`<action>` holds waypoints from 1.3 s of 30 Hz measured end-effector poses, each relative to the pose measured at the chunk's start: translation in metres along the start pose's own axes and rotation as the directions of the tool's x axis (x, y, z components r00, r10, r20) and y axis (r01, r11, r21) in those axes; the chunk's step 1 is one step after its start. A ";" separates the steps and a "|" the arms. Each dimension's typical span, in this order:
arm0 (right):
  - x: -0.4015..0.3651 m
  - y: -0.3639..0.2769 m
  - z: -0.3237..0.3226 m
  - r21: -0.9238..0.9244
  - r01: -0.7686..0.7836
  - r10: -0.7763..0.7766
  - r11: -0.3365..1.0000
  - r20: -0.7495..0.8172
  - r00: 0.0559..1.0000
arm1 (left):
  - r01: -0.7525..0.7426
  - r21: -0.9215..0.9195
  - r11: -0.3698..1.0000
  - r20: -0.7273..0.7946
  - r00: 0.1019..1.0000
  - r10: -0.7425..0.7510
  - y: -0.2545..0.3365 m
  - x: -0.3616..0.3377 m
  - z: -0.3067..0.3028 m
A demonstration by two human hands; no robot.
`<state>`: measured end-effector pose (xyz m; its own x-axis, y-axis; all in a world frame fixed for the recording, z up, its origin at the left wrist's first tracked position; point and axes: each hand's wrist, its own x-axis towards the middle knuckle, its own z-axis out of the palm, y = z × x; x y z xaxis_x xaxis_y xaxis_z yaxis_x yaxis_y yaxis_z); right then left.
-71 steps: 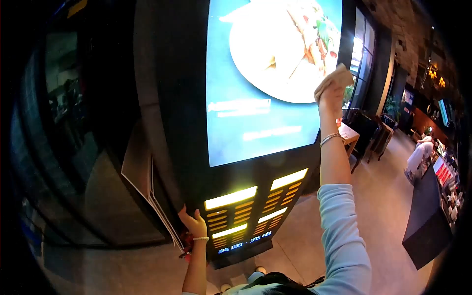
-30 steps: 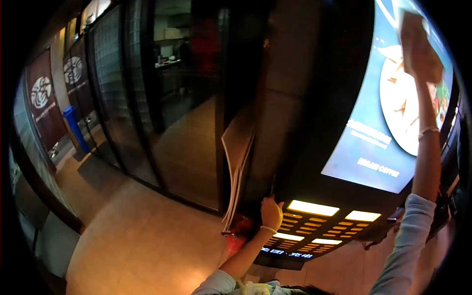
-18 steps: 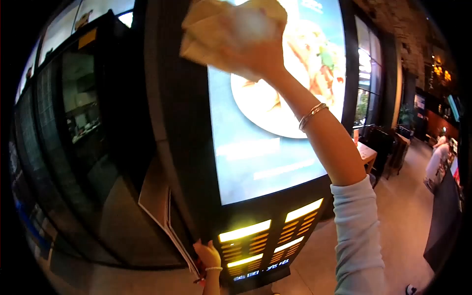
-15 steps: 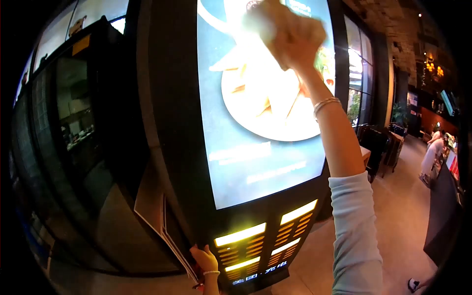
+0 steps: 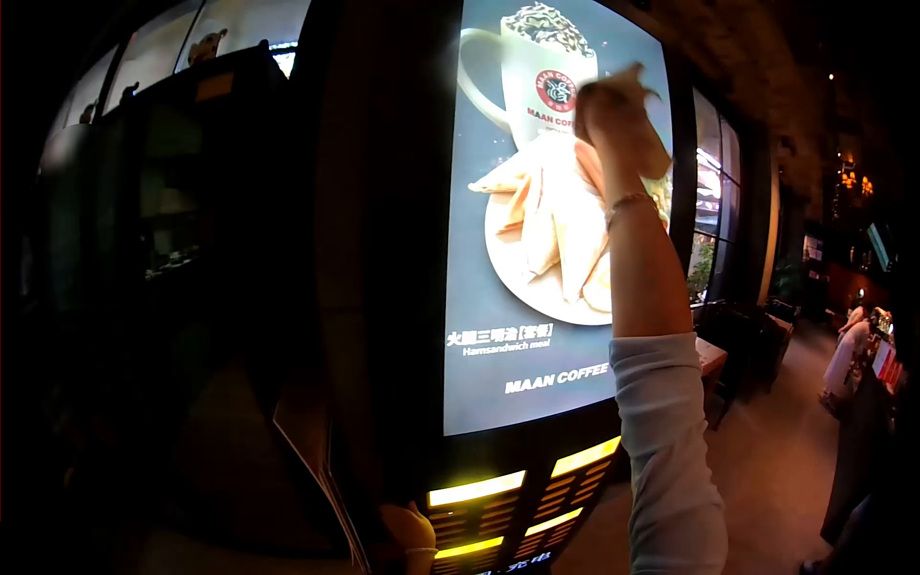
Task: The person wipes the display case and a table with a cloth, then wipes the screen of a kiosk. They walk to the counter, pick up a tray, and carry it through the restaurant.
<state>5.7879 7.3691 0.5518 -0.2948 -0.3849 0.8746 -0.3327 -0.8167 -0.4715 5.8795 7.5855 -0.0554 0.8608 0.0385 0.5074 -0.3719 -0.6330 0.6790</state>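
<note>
A tall dark kiosk stands before me with a lit advertising screen [image 5: 474, 278], showing a cup and a plate of sandwiches. My right hand [image 5: 609, 120], raised over the upper right part of the screen, is closed on a tan cloth [image 5: 652, 149]. The cloth is crumpled and blurred, with loose ends sticking out beyond my fingers. Low down, my left hand [image 5: 408, 527] is at the kiosk's left side, next to the yellow-lit slot panel [image 5: 484, 517]. Its fingers are mostly dark and hidden, so their grip does not show.
Thin flat boards [image 5: 311, 446] lean at the kiosk's lower left. Dark glass cabinetry fills the left side. Beyond the kiosk on the right are a window [image 5: 714, 192], dark furniture [image 5: 752, 350], and a person in light clothing [image 5: 848, 355] by a counter.
My right hand has moved with the cloth to the right and lower on the screen. The view has shifted, so the kiosk sits farther right and lower, and the picture is darker.
</note>
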 end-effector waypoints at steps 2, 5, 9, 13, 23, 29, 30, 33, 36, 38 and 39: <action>-0.012 -0.048 0.011 0.060 0.157 -0.159 0.986 0.019 0.987 | 0.076 -0.019 0.997 0.016 0.997 -0.075 0.014 0.001 -0.013; -0.049 -0.087 0.019 0.084 0.485 -0.486 0.870 -0.012 0.874 | -0.010 0.027 1.000 0.041 0.999 0.009 0.000 0.000 -0.001; -0.107 -0.081 0.021 0.092 0.862 -0.852 0.499 -0.132 0.507 | -0.022 0.008 1.000 0.008 1.000 0.022 -0.006 -0.002 0.007; -0.179 -0.054 0.011 0.200 0.957 -0.963 0.210 -0.125 0.237 | -0.149 0.046 0.988 -0.076 0.985 0.153 -0.004 0.000 0.002; -0.470 0.094 -0.049 0.482 0.870 -0.962 0.103 0.271 -0.036 | -0.029 -0.636 0.772 0.104 0.987 0.123 -0.039 -0.006 -0.011; -0.550 0.128 -0.052 0.554 0.753 -0.929 0.354 0.300 0.216 | 0.310 -0.731 0.608 0.456 0.885 0.096 -0.056 -0.019 -0.030; -0.550 0.126 -0.055 0.409 0.857 -0.937 0.314 0.277 0.211 | 0.316 -0.673 0.669 0.473 0.879 0.060 -0.052 -0.019 -0.036; -0.534 0.118 -0.070 0.493 0.745 -0.877 0.450 0.401 0.265 | 0.269 -0.680 0.682 0.417 0.907 0.058 -0.047 -0.025 -0.041; -0.541 0.118 -0.076 0.435 0.702 -0.802 0.564 0.490 0.341 | 0.394 -0.685 0.613 0.449 0.891 -0.071 -0.051 -0.041 -0.050; -0.559 0.123 -0.073 0.438 0.644 -0.766 0.627 0.499 0.406 | 0.497 -0.714 0.493 0.526 0.846 -0.091 -0.085 -0.058 -0.060; -0.565 0.120 -0.073 0.422 0.641 -0.752 0.641 0.511 0.417 | 0.534 -0.722 0.439 0.559 0.825 -0.085 -0.109 -0.065 -0.068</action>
<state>5.8491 7.5198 -0.0077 0.5850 0.2342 0.7765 -0.0247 -0.9518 0.3057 5.8407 7.7047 -0.1265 0.9359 -0.3462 0.0644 0.0460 0.3016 0.9523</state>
